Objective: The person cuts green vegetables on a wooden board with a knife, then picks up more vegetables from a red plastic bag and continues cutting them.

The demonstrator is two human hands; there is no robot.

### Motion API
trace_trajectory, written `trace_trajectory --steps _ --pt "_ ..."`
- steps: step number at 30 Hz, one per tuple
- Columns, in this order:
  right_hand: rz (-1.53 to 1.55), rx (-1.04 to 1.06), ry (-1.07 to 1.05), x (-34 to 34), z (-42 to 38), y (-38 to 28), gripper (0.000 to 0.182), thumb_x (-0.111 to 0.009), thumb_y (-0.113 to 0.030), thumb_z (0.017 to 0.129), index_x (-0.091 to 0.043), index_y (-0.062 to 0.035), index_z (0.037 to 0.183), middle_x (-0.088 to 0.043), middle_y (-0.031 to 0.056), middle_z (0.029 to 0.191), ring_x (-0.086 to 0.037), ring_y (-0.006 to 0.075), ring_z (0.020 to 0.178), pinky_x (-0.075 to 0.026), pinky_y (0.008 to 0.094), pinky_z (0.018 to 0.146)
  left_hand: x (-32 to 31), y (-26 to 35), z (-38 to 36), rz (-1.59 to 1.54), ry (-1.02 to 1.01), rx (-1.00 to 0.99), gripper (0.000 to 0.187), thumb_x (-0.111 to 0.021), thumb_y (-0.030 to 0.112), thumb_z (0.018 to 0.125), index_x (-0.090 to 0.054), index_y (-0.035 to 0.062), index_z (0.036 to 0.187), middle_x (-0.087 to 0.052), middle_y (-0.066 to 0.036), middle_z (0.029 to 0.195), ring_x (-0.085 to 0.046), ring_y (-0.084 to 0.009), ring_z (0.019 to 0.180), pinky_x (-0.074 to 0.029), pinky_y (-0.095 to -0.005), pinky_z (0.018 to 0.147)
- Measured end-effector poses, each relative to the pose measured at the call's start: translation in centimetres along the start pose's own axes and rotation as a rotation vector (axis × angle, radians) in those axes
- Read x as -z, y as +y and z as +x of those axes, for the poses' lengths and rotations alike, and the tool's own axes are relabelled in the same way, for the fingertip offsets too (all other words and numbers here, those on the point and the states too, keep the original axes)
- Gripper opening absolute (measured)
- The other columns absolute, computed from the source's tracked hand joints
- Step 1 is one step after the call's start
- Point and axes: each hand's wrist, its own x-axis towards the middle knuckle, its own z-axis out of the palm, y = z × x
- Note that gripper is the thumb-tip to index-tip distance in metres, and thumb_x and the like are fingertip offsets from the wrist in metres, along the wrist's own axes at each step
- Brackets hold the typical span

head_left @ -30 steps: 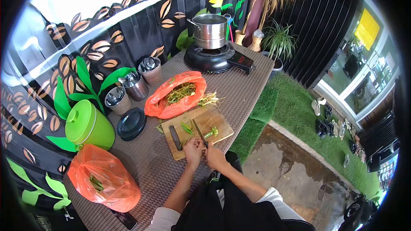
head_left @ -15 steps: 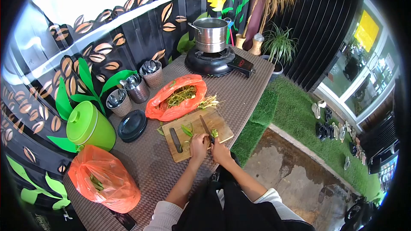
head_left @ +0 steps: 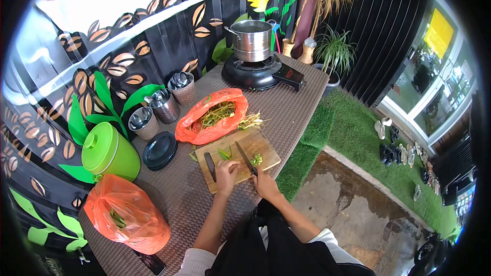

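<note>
Just below the frame's middle, the right hand (head_left: 266, 186) has its fingers wrapped round the knife (head_left: 244, 156), blade angled over the cutting board (head_left: 207, 178). The left hand (head_left: 225, 176) is near the leaves (head_left: 224, 154), fingers bent and mostly closed (can't tell if they're pinching a stem, tbh). Chopped greens (head_left: 257, 159) sit just right of the blade. For tidy cuts, I'd say tuck those left fingertips well back and slice right down to the wood.

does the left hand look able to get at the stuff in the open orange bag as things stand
Probably yes: the open bag faces up just beyond the cutting board, with nothing tall between it and the left hand.
</note>
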Motion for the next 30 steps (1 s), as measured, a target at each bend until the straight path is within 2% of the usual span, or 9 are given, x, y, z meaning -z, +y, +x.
trace_trajectory --steps 3,7,9,12,16,22,25,27,30 --pt "-0.004 -0.062 0.023 0.1 0.0 0.1 0.036 -0.045 -0.027 0.093 -0.037 0.0014 0.113 -0.060 0.0320 0.078 -0.059 0.0481 0.074 -0.047 0.0566 0.066 1.2 -0.8 -0.8 0.236 0.146 -0.044 0.016 -0.070 0.006 0.069 -0.067 0.0054 0.084 -0.065 -0.008 0.088 -0.055 -0.0290 0.082 -0.041 -0.0384 0.085" --pt "-0.009 -0.027 0.045 -0.6 -0.3 0.3 0.036 -0.045 -0.027 0.093 -0.037 0.0012 0.114 -0.060 0.0319 0.078 -0.060 0.0480 0.074 -0.047 0.0564 0.065 1.8 -2.5 -1.8 0.228 0.194 0.062 0.017 -0.072 0.008 0.069 -0.067 0.0047 0.085 -0.065 -0.010 0.088 -0.055 -0.0299 0.084 -0.041 -0.0388 0.084" --pt "-0.001 -0.044 0.050 -0.8 -0.4 0.2 0.035 -0.044 -0.027 0.093 -0.037 0.0011 0.113 -0.060 0.0318 0.079 -0.059 0.0480 0.074 -0.047 0.0564 0.066 2.2 -2.9 -2.1 0.111 0.089 0.238 0.017 -0.071 0.008 0.072 -0.066 0.0019 0.087 -0.064 -0.013 0.086 -0.057 -0.0279 0.081 -0.045 -0.0375 0.079" --pt "-0.007 -0.059 0.008 -0.7 -0.5 0.2 0.034 -0.044 -0.027 0.093 -0.037 0.0010 0.111 -0.060 0.0311 0.078 -0.059 0.0480 0.074 -0.047 0.0560 0.067 2.3 -2.8 -2.0 -0.028 0.020 0.293 0.017 -0.070 0.007 0.074 -0.065 -0.0013 0.088 -0.064 -0.015 0.085 -0.062 -0.0244 0.076 -0.049 -0.0344 0.070" --pt "-0.006 -0.038 0.039 -0.4 -0.6 0.3 0.033 -0.044 -0.028 0.094 -0.038 0.0009 0.109 -0.061 0.0302 0.076 -0.060 0.0481 0.074 -0.047 0.0557 0.066 0.6 -2.7 -1.7 0.026 -0.004 0.255 0.014 -0.068 0.006 0.077 -0.065 -0.0024 0.087 -0.065 -0.014 0.082 -0.064 -0.0206 0.071 -0.049 -0.0300 0.063" --pt "-0.047 -0.096 0.026 0.7 -0.8 -0.3 0.033 -0.044 -0.029 0.094 -0.039 0.0004 0.109 -0.061 0.0298 0.074 -0.060 0.0472 0.074 -0.048 0.0552 0.067 -1.9 0.0 0.0 -0.197 -0.024 0.245 0.011 -0.064 0.003 0.079 -0.065 -0.0036 0.087 -0.065 -0.011 0.075 -0.063 -0.0190 0.064 -0.048 -0.0294 0.059" --pt "-0.061 -0.100 0.006 1.3 -0.8 -0.2 0.033 -0.044 -0.029 0.093 -0.039 0.0002 0.108 -0.061 0.0293 0.075 -0.061 0.0468 0.074 -0.048 0.0547 0.067 -2.5 0.8 0.7 -0.258 0.027 0.231 0.010 -0.063 0.001 0.078 -0.065 -0.0039 0.085 -0.063 -0.014 0.075 -0.062 -0.0216 0.064 -0.048 -0.0306 0.059" --pt "-0.072 -0.076 -0.011 1.5 -0.6 0.0 0.033 -0.044 -0.028 0.093 -0.039 0.0004 0.108 -0.061 0.0294 0.077 -0.061 0.0466 0.076 -0.048 0.0541 0.067 -2.7 0.5 0.8 -0.040 0.011 0.074 0.010 -0.063 0.002 0.076 -0.065 -0.0037 0.084 -0.061 -0.017 0.078 -0.062 -0.0278 0.069 -0.049 -0.0338 0.063" --pt "-0.064 -0.074 -0.012 1.5 -0.6 0.2 0.032 -0.045 -0.028 0.093 -0.039 0.0004 0.108 -0.061 0.0296 0.078 -0.061 0.0463 0.076 -0.048 0.0538 0.067 -3.3 -1.2 0.6 0.135 -0.037 0.040 0.012 -0.064 0.005 0.075 -0.065 -0.0033 0.084 -0.059 -0.019 0.081 -0.060 -0.0339 0.074 -0.049 -0.0380 0.067"
